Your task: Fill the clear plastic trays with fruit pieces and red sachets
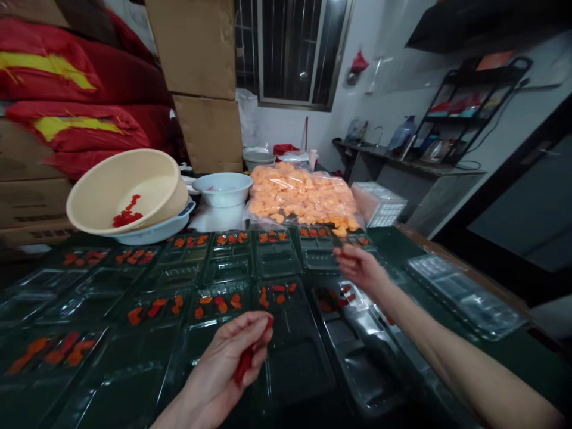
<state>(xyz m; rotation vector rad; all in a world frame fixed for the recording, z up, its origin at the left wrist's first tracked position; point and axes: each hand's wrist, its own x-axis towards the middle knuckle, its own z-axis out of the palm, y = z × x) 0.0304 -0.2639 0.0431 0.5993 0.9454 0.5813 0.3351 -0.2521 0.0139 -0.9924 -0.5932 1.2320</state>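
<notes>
Red slices point(243, 364) sit gathered in the left hand point(221, 360), whose fingers curl closed around them. Just beyond lies a clear black-looking tray point(299, 357) with orange and red pieces point(280, 299) in its far, smaller compartments; its larger near section shows none. Farther right, the right hand point(360, 269) hovers over the trays, fingertips drawn together; blur hides whether they pinch anything. Across the dark green worktop point(386, 241), the trays whose far ends show mostly carry such pieces, so that portioning looks well along. Slices in the left hand are yet to be placed, and more red ones point(128, 218) lie in the cream basin point(163, 190). Behind the back row, a transparent bag of orange pieces point(304, 193) looks plentifully filled.
</notes>
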